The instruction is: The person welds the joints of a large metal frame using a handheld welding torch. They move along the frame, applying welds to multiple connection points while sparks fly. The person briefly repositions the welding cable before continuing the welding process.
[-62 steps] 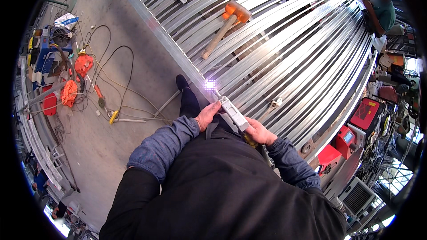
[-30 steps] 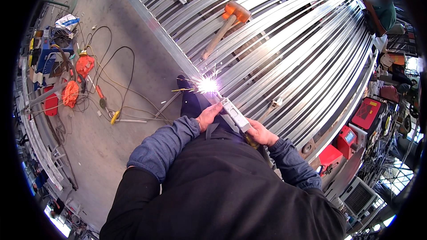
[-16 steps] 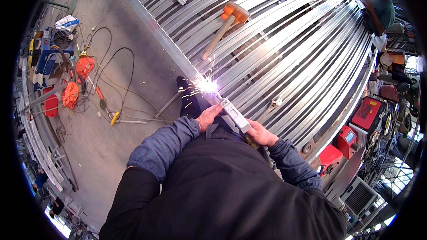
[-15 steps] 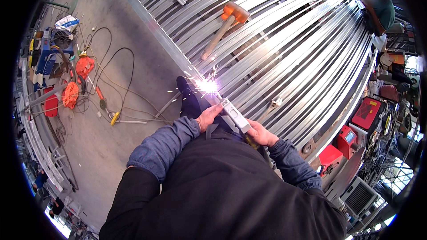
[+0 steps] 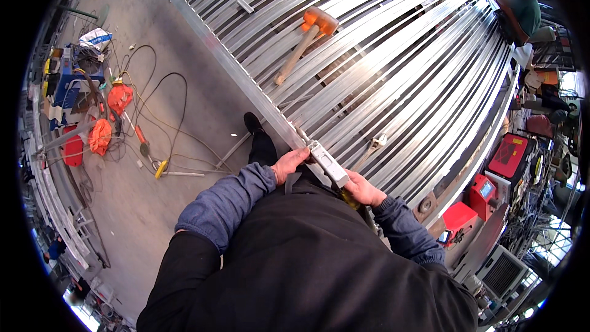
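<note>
A grey-white, boxy welding gun (image 5: 329,165) is held in front of my waist, its narrow nozzle at the near edge of a metal frame (image 5: 258,99). My left hand (image 5: 290,165) is closed at the gun's front end, thumb and fingers beside the nozzle. At the rear end, my right hand (image 5: 364,189) wraps round the gun; its fingers are partly hidden beneath. No arc or sparks show at the tip. Many parallel metal slats (image 5: 393,77) run off from the frame edge. An orange-headed mallet (image 5: 321,19) with a wooden handle lies across them.
A short metal piece (image 5: 245,5) rests on the slats, and a hammer-like tool (image 5: 377,142) lies nearer. Cables, orange cloths (image 5: 100,136) and a blue machine (image 5: 69,80) stand on the left floor. Red machines (image 5: 480,195) stand at right. Another person (image 5: 522,12) is at the far right.
The bright arc and flying sparks at the gun's tip have gone out. Both hands keep their hold on the gun, and the view has shifted slightly.
</note>
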Action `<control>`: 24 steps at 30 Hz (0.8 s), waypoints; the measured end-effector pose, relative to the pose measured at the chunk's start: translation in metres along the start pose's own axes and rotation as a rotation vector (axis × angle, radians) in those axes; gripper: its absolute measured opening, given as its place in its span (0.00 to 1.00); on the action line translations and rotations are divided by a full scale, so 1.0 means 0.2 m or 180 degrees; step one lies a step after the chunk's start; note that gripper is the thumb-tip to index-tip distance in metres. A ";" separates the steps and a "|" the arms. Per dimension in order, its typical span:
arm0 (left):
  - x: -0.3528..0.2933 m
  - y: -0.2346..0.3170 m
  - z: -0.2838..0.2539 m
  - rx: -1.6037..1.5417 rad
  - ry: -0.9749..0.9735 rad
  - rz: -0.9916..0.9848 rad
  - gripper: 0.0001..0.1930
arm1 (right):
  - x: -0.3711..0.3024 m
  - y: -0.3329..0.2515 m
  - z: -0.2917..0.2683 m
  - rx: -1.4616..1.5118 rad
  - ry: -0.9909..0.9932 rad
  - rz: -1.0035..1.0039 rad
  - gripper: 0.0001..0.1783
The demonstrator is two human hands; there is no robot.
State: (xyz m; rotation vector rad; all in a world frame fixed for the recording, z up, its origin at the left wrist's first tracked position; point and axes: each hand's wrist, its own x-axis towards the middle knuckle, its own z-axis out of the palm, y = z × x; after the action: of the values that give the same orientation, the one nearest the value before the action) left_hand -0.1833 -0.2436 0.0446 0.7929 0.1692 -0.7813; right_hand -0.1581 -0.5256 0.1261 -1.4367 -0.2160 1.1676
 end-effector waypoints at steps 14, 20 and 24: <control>0.19 0.17 0.38 0.1458 -0.1391 -0.1003 0.32 | -0.25 -0.37 0.13 0.0498 0.1773 -0.0835 0.22; 0.00 0.33 0.78 0.2373 -0.2285 -0.1057 0.26 | -0.22 -0.49 0.35 0.0716 0.2574 -0.1897 0.37; -0.19 0.21 0.65 0.1608 -0.2013 -0.0557 0.22 | -0.14 -0.58 0.59 0.0974 0.2662 -0.1948 0.38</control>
State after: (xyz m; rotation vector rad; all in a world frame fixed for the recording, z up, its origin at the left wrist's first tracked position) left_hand -0.1988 -0.2934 0.1758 0.9695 -0.5519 -1.2282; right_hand -0.2024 -0.4391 0.2620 -1.3306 0.1092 0.0533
